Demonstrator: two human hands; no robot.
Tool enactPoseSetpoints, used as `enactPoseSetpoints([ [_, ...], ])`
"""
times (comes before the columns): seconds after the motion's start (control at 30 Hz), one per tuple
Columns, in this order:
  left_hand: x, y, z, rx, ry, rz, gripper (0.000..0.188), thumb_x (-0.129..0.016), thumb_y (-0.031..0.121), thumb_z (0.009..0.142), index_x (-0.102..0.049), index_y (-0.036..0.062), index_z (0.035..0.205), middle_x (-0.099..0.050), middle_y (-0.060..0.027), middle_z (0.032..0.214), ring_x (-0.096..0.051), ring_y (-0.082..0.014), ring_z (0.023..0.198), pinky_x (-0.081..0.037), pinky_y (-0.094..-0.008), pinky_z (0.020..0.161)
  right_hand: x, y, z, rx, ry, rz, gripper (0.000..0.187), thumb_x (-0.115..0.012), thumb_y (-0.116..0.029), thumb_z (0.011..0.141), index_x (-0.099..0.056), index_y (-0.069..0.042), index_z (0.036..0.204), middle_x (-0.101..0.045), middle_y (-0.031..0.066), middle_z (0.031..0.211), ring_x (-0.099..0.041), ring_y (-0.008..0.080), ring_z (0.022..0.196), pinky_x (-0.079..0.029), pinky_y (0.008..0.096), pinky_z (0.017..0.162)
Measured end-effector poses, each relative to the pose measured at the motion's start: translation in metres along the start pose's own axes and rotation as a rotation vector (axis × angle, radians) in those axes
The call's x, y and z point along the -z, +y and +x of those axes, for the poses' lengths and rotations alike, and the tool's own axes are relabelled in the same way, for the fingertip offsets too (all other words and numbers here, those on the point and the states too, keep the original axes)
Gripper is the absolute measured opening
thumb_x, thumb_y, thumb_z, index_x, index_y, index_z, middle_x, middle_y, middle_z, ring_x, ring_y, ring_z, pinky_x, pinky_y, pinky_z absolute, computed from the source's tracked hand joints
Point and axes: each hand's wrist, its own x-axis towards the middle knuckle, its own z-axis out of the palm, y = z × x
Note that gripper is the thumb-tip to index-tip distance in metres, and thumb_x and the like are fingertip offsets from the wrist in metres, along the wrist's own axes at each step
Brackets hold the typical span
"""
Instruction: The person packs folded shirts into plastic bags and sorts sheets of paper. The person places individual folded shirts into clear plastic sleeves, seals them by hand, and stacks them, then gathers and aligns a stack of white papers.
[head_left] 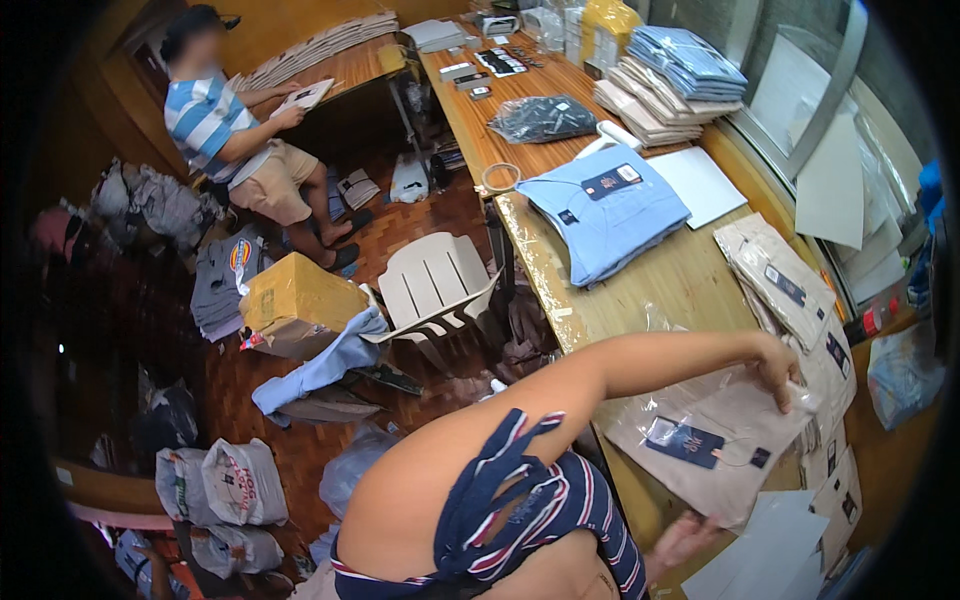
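Observation:
A folded beige shirt (725, 440) in a clear plastic bag, with a dark blue hang tag (686, 442), lies at an angle over the right side of the table. My left hand (776, 372) reaches across from a bent arm, its fingers closed on the far edge of the bagged shirt. My right hand (684, 542) is at the near edge of the same shirt, fingers curled against it and slightly blurred. White sheets (765, 550) lie beside that hand. Further up the table rests a folded light blue shirt (610, 205) with a dark tag.
More bagged beige shirts (780, 275) line the window side. Stacked shirts (685, 65), a dark bagged garment (545, 118) and a tape roll (500, 177) occupy the far table. A plastic chair (435, 280) and cardboard box (300, 300) stand left. Another person (235, 130) holds a folded garment.

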Motion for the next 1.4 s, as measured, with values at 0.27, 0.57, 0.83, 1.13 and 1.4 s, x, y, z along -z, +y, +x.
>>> enactPoseSetpoints([
  [0.27,0.006,0.109,-0.161,-0.452,0.522,-0.107,0.032,-0.07,0.015,0.059,-0.051,-0.0004,0.081,-0.055,-0.0077,0.068,-0.052,-0.0117,0.062,-0.041,-0.025,0.052,-0.004,-0.12,0.083,0.751,-0.199,-0.989,0.063,-0.058,-0.028,0.072,-0.031,0.002,0.121,-0.038,0.0177,0.119,-0.042,0.031,0.104,-0.033,0.0392,0.089],
  [0.57,0.041,0.083,-0.125,-0.213,0.593,-0.022,0.021,-0.062,0.005,0.067,-0.056,-0.0003,0.086,-0.061,-0.0122,0.071,-0.06,-0.0141,0.064,-0.049,-0.0249,0.057,-0.124,-0.123,0.117,0.15,-0.169,-0.486,0.027,-0.052,-0.021,0.082,-0.046,-0.006,0.103,-0.048,-0.0019,0.074,-0.043,0.0036,0.062,-0.035,0.0175,0.052],
  [0.83,0.018,0.08,-0.136,-0.351,0.308,0.011,0.018,-0.057,0.003,0.072,-0.058,-0.0026,0.09,-0.062,-0.0093,0.079,-0.058,-0.0142,0.077,-0.046,-0.0247,0.071,-0.093,-0.147,0.076,0.482,-0.451,-0.474,0.02,-0.047,-0.021,0.083,-0.052,-0.002,0.082,-0.058,0.0105,0.076,-0.056,0.0164,0.061,-0.045,0.0269,0.059],
  [1.13,-0.072,-0.109,-0.18,0.171,0.16,-0.009,0.014,-0.051,0.001,0.075,-0.061,-0.0004,0.085,-0.062,-0.0082,0.082,-0.057,-0.0131,0.074,-0.045,-0.0242,0.071,0.046,0.021,-0.023,-0.177,-0.155,-0.697,0.018,-0.043,-0.012,0.085,-0.053,0.004,0.081,-0.056,0.0067,0.068,-0.052,0.0106,0.059,-0.043,0.0218,0.057],
  [1.4,-0.058,-0.112,-0.14,0.094,0.571,0.121,0.025,-0.044,0.015,0.084,-0.058,-0.0039,0.075,-0.059,-0.0112,0.065,-0.054,-0.0128,0.059,-0.042,-0.0257,0.055,0.011,0.032,0.01,-0.006,0.191,-0.624,0.021,-0.042,-0.015,0.086,-0.05,0.002,0.077,-0.053,0.0053,0.062,-0.052,0.0107,0.049,-0.041,0.0216,0.044],
])
